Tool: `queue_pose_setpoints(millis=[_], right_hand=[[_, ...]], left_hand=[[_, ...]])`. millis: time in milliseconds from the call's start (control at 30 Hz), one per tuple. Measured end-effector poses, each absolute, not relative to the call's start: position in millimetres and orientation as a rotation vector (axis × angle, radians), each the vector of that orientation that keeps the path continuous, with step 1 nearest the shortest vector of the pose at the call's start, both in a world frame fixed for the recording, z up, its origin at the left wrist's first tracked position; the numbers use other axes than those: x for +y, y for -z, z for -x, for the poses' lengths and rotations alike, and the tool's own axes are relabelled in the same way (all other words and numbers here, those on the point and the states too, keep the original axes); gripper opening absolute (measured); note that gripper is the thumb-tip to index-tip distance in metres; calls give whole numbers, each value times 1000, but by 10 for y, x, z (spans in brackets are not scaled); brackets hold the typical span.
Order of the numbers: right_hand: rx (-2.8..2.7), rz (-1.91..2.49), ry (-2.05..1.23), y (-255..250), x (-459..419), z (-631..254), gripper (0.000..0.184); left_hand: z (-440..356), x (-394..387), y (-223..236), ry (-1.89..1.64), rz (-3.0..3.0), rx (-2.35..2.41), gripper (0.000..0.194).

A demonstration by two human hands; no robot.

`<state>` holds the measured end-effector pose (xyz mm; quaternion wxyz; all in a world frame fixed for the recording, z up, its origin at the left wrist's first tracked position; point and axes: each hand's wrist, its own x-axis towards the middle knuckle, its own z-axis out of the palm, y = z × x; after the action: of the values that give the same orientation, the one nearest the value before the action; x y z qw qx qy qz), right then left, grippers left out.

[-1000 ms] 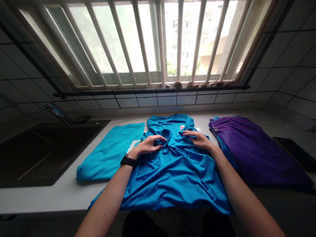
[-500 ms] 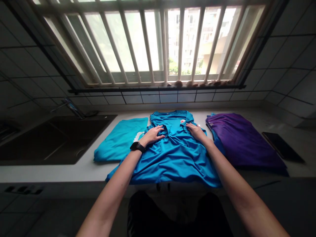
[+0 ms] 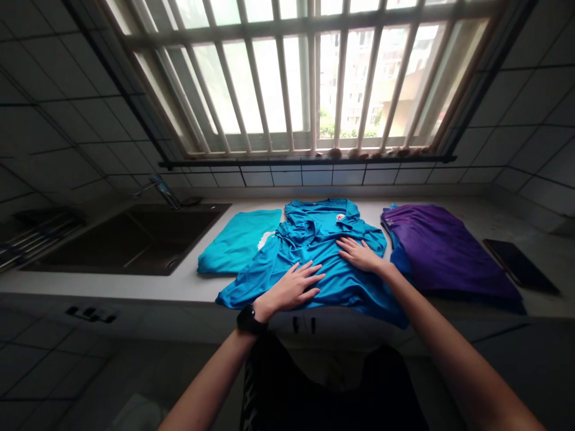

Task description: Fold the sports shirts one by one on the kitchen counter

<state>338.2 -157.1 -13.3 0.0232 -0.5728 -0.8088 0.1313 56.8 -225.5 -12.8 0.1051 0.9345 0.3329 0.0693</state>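
A blue T-shirt (image 3: 335,257) with a small white and red badge lies spread over the counter, its neckline toward the window and its lower part at the front edge. Wrinkles run through its middle, and the left sleeve is bunched. My left hand (image 3: 293,286), below a black watch (image 3: 250,319), rests on the shirt near the front edge with fingers spread. Farther up and to the right, my right hand (image 3: 359,254) lies flat on the fabric, fingers stretched out. Neither hand grips the cloth.
A folded turquoise garment (image 3: 238,242) with a white print lies left of the shirt. At the right are a folded purple garment (image 3: 449,254) and a dark phone-like slab (image 3: 521,266). A dark sink (image 3: 121,242) with a faucet (image 3: 164,190) is at the far left, below a barred window.
My left hand has left the bunched left sleeve and come down toward the front edge. My right hand has slid down from the badge area. The view has shifted slightly left.
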Motion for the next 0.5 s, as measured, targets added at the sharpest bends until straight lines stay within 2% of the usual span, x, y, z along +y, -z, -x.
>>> queue_pose_setpoints(millis=[100,233,367,500], right_hand=[[-2411,1729,-347,6,-1330,-3368,51],[-2434,1581,-232,59,-1245,-3207,55],[-2520,1638,-294,219,-1178,-3114,58],[-2498,1709,-340,158,-1059,-3083,59]], left_hand=[[-655,-2310,106,-355,-2764,953,45],[-939,-2477,176,-494,-2847,785,66],[-1237,-2640,354,-487,-2977,639,40],[-1424,-2762,379,-466,-3076,580,37]])
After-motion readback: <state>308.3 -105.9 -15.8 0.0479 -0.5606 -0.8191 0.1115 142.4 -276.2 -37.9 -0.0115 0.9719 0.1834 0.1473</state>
